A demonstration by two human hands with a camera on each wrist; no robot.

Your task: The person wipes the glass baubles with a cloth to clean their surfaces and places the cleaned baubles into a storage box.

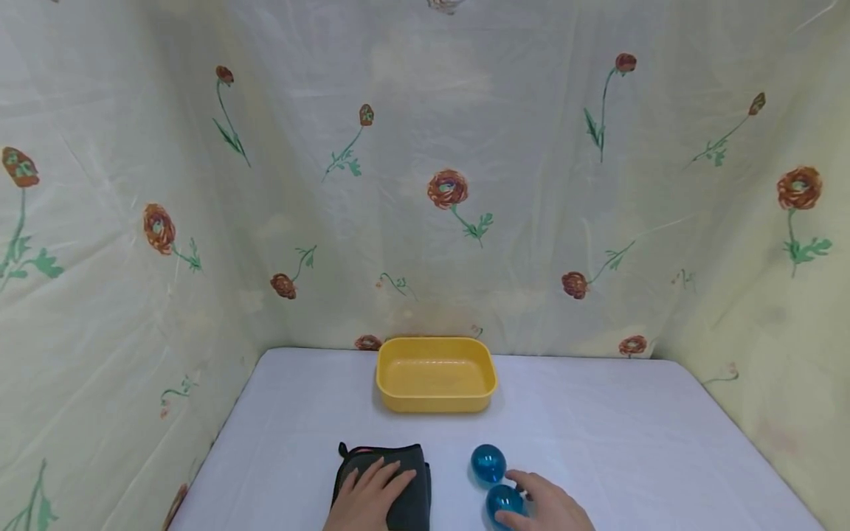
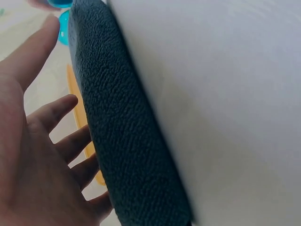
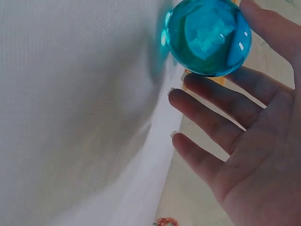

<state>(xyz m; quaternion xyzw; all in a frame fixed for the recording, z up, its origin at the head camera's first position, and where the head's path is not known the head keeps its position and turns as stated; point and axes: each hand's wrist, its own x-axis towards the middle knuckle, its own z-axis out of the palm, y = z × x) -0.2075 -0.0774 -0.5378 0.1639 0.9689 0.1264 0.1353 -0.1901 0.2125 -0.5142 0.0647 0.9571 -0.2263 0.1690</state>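
Observation:
My left hand (image 1: 372, 495) lies with spread fingers on a folded dark grey towel (image 1: 415, 501) with black edging and a small loop at its far left corner. Its fuzzy, thick side fills the middle of the left wrist view, where the towel (image 2: 122, 122) stands close to my fingertips. Two clear blue balls sit on the table to the right, one behind the other. My right hand (image 1: 547, 505) has its thumb and fingers curled about the nearer blue ball (image 1: 502, 501). The farther blue ball (image 1: 488, 463) is just beyond my index finger.
A yellow rectangular tub (image 1: 436, 405) stands at the back of the white table (image 1: 584, 420), its inside visible. Flower-printed curtains (image 1: 518, 133) hang behind the table and along both sides.

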